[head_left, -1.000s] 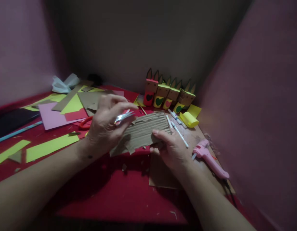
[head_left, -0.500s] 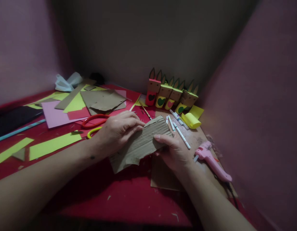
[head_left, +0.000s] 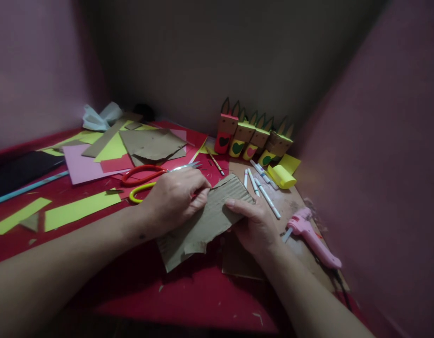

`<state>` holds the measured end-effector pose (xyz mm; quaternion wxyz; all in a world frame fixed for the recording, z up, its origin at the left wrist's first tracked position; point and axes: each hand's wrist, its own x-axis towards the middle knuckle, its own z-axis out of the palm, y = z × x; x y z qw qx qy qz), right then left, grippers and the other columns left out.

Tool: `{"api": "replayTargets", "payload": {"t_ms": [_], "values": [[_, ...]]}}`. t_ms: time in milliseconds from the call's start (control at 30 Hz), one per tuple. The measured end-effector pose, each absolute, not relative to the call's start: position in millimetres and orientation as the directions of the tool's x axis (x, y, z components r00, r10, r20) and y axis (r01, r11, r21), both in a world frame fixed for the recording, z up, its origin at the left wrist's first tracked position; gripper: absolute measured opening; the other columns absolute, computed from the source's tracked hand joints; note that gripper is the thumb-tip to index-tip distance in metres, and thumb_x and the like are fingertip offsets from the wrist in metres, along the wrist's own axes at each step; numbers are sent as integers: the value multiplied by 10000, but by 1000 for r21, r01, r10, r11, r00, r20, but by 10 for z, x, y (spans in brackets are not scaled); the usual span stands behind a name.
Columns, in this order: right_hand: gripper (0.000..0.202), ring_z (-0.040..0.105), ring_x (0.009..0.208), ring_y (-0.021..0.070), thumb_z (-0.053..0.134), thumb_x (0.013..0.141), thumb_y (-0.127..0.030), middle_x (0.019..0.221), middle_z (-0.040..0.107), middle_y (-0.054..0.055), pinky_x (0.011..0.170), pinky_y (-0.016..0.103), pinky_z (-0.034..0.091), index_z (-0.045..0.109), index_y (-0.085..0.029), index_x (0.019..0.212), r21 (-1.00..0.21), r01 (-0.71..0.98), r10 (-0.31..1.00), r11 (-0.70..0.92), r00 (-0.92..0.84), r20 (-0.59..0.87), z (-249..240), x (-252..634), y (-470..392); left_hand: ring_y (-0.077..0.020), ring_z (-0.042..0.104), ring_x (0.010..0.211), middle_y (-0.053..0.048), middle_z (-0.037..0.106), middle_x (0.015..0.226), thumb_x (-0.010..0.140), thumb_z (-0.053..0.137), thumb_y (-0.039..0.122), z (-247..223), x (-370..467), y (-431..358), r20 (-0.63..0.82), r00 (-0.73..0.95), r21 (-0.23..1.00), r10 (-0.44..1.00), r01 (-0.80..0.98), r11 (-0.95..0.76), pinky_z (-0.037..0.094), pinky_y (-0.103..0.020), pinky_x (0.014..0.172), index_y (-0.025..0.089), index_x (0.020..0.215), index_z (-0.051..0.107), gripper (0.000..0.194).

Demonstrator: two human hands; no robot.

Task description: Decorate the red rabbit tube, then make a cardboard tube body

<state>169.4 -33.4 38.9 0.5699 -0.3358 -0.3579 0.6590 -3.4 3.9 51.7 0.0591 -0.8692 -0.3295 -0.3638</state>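
Note:
A torn piece of brown corrugated cardboard point(head_left: 202, 223) is held up above the red tabletop, tilted, with its ridges showing near the right end. My left hand point(head_left: 179, 199) pinches its upper edge, fingers curled. At the right end my right hand point(head_left: 254, 223) grips it, thumb on top and fingers underneath. Scissors with one red and one yellow handle point(head_left: 144, 174) lie just beyond my left hand, blades pointing right. Below my right hand, a flat cardboard sheet point(head_left: 238, 263) is partly hidden.
Cardboard figures with paper hearts point(head_left: 237, 148) stand at the back. Markers point(head_left: 268, 199), a rolled yellow paper point(head_left: 283, 176) and a pink glue gun point(head_left: 313, 237) lie right. Pink paper point(head_left: 85, 164), yellow strips point(head_left: 83, 211) and cardboard scraps point(head_left: 153, 144) cover the left.
My left hand has curled more tightly at the cardboard's upper edge. The cardboard's lower left end has dropped slightly. More of the scissors shows, including the blades.

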Motion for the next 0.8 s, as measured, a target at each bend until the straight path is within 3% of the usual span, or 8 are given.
{"api": "replayTargets", "payload": {"t_ms": [100,267,400,567,667,800], "values": [[183,664,663,195,712,616,-167,719,714,7,655,333,537,692,-187,797,-825,-560,996,-77,-87,-34,406,1682,-337,-120,559,602,-3,651,679,847,501,208,543,-27,27,605,434,344,668,614,-710,411,-229,567,168,753,633,167],[232,662,619,190,699,639,-142,692,716,-8,659,346,549,704,-196,864,-816,-578,1000,-13,-22,-1,380,1676,-329,-115,550,572,12,632,651,868,490,264,563,3,22,449,381,580,808,564,-588,403,-216,527,170,753,632,205],[159,647,571,192,718,617,-167,626,698,0,642,357,552,694,-171,774,-827,-557,996,-77,0,-93,373,1678,-329,-135,561,620,-12,617,682,911,418,271,578,36,-13,471,473,499,744,553,-667,422,-242,569,166,737,610,280],[127,651,595,189,710,602,-152,640,701,8,640,347,548,679,-162,724,-837,-543,994,-61,44,-101,380,1676,-312,-163,571,725,-40,612,820,906,501,307,586,27,-46,656,338,431,675,566,-703,451,-287,659,165,927,600,174],[149,641,582,169,706,610,-138,656,704,1,609,315,534,683,-165,754,-834,-549,997,-46,33,-76,369,1670,-306,-152,570,762,-44,600,861,899,545,263,548,9,-30,681,441,342,585,516,-786,456,-275,691,158,936,611,130],[109,602,517,135,709,610,-136,628,691,-7,518,257,487,684,-150,715,-839,-543,998,-46,5,-58,353,1664,-327,-139,543,695,-44,574,789,922,484,174,463,16,3,690,524,196,500,530,-825,433,-258,623,132,838,597,146]]}}
